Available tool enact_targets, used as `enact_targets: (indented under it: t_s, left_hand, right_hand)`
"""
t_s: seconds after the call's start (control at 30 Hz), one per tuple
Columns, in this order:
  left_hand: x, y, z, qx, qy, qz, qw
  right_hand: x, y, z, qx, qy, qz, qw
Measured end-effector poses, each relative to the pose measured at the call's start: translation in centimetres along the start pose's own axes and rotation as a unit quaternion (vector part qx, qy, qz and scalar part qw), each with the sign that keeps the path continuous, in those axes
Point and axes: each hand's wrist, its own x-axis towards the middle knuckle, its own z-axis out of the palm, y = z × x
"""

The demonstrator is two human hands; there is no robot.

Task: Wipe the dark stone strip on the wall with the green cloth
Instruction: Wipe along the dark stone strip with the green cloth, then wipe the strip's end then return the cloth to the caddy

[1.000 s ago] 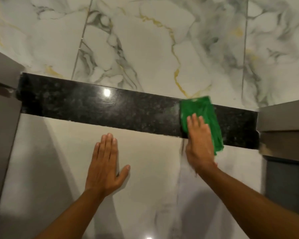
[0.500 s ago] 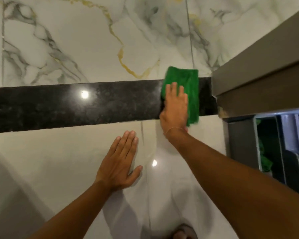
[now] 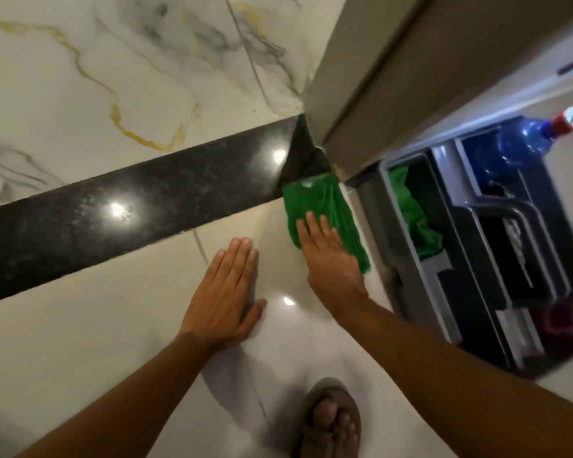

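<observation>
The dark speckled stone strip [image 3: 139, 206] runs across the marble wall and ends at a door frame on the right. My right hand [image 3: 331, 262] lies flat on the green cloth [image 3: 318, 206], pressing it against the pale tile just below the strip's right end; only the cloth's top edge touches the strip. My left hand [image 3: 225, 292] rests flat on the pale tile under the strip, fingers together, holding nothing.
A grey-brown door frame [image 3: 377, 77] stands right of the strip. Beyond it sits a grey cleaning caddy [image 3: 420, 279] with another green cloth [image 3: 414, 219] and a blue bottle [image 3: 523, 143]. A sandalled foot [image 3: 331, 421] shows on the floor below.
My right hand slid the cloth right along the strip to its end, then down onto the tile below. The view swung down and right, showing the caddy and my foot.
</observation>
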Motion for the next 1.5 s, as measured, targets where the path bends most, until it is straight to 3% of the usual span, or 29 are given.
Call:
enact_targets:
  t_s: [0.1, 0.2, 0.33, 0.43, 0.57, 0.63, 0.8, 1.0, 1.17, 1.3, 1.5]
  left_hand:
    - [0.0, 1.0, -0.4, 0.013, -0.019, 0.009, 1.0]
    - [0.3, 1.7, -0.2, 0.041, -0.023, 0.015, 0.999]
    - [1.0, 3.4, 0.5, 0.04, -0.027, 0.037, 0.998]
    - [2.0, 4.9, 0.8, 0.044, -0.026, 0.061, 0.997]
    - [3.4, 7.3, 0.7, 0.041, -0.034, 0.098, 0.994]
    - [4.2, 8.3, 0.7, 0.049, -0.037, 0.104, 0.993]
    - [6.3, 10.1, 0.8, 0.05, -0.045, 0.123, 0.99]
    - [6.8, 9.9, 0.9, 0.064, -0.037, 0.135, 0.988]
    - [7.1, 9.7, 1.1, 0.067, -0.032, 0.14, 0.987]
    - [6.9, 9.3, 1.1, 0.074, -0.032, 0.145, 0.986]
    - [6.8, 9.4, 0.4, 0.058, -0.05, 0.141, 0.987]
  right_hand:
    - [-5.3, 2.7, 0.1, 0.036, -0.097, 0.051, 0.993]
    - [-5.9, 3.0, -0.6, 0.101, -0.103, 0.07, 0.987]
    - [-9.3, 2.2, -2.6, 0.246, 0.03, 0.148, 0.957]
    - [-12.9, 1.4, -5.1, 0.362, 0.163, 0.2, 0.896]
    - [-18.2, 2.4, -9.5, 0.432, 0.238, 0.259, 0.831]
    - [-20.6, 3.6, -11.7, 0.436, 0.26, 0.27, 0.818]
    - [-22.5, 7.1, -12.2, 0.355, 0.264, 0.308, 0.842]
    - [-19.9, 5.8, -7.0, 0.284, 0.072, 0.296, 0.909]
    - [-21.6, 7.2, -6.6, 0.356, 0.074, 0.262, 0.894]
    - [-22.1, 10.9, -6.5, 0.244, -0.021, 0.218, 0.945]
    - [-20.6, 11.2, -5.0, 0.18, 0.035, 0.226, 0.957]
